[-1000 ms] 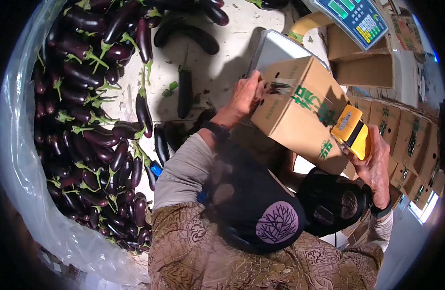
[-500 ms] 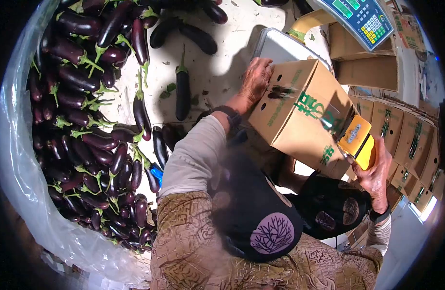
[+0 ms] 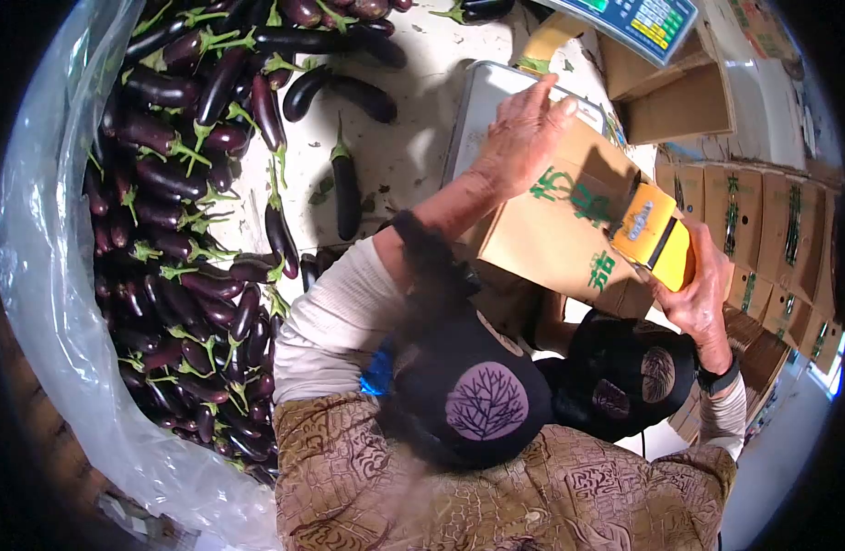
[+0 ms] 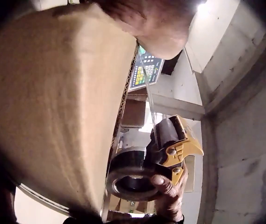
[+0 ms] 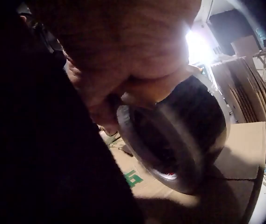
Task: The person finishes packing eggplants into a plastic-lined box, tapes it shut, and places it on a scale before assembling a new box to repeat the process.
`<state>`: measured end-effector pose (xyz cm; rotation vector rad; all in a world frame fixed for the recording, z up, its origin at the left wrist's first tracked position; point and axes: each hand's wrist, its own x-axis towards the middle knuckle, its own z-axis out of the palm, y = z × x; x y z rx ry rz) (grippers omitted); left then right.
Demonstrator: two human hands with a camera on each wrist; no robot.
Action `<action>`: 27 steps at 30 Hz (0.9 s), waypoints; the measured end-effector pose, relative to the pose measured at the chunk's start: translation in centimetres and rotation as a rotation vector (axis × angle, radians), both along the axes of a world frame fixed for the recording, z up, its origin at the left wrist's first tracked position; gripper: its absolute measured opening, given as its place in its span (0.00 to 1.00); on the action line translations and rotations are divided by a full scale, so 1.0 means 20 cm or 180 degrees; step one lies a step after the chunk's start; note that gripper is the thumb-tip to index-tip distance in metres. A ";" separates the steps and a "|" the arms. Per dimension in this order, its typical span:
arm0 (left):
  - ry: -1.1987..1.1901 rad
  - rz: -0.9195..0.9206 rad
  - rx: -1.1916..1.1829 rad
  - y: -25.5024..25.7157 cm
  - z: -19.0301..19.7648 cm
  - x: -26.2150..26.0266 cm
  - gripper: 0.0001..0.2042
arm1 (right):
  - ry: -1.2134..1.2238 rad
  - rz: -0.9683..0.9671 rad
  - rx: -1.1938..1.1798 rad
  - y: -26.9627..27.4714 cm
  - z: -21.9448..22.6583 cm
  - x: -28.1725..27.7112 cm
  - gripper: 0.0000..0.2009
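Observation:
A cardboard box (image 3: 542,239) with green printed characters is tilted in front of the person, overlapping the scale platform (image 3: 477,101) in the head view. The left hand (image 3: 523,138) lies over the box's far left edge, its fingers stretched out. By its handle, the right hand (image 3: 702,285) grips a yellow tape dispenser (image 3: 644,220) against the right part of the box. In the left wrist view, a clear strip of tape (image 4: 148,88) runs taut from the dispenser up toward the left hand. The dispenser's tape roll (image 5: 203,121) shows large under the right hand in the right wrist view.
Many eggplants (image 3: 184,248) lie piled at the left inside a clear plastic sheet (image 3: 46,303). A few loose ones, including one eggplant (image 3: 346,197), lie nearer the scale. The scale's keypad display (image 3: 647,28) stands at upper right. Stacked printed cartons (image 3: 744,220) line the right side.
The left hand has moved from the box's left end up over its far edge, and its fingers have straightened. The right hand keeps its grip on the tape dispenser against the box.

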<state>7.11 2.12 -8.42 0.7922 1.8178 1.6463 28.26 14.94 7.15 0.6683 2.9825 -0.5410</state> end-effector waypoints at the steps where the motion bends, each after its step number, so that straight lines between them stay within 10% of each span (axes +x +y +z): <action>1: 0.0023 -0.0056 -0.0008 0.00 0.01 0.00 0.29 | -0.0043 0.0070 -0.0071 0.01 0.01 0.00 0.26; 4: 0.2039 0.0038 0.0013 -0.04 0.07 0.03 0.28 | 0.0069 0.0123 -0.0142 0.01 0.01 0.00 0.25; 8: 0.2879 0.0148 -0.0677 0.01 -0.03 0.04 0.25 | 0.0072 0.0250 -0.0230 -0.01 0.06 -0.05 0.22; 15: 0.2684 -0.0244 -0.1914 -0.02 0.10 0.05 0.26 | 0.0026 0.0678 0.0031 0.13 0.12 0.16 0.20; 27: 0.3102 -0.0206 -0.1500 -0.03 0.01 -0.01 0.26 | 0.0178 0.0164 -0.0069 0.50 -0.16 0.77 0.20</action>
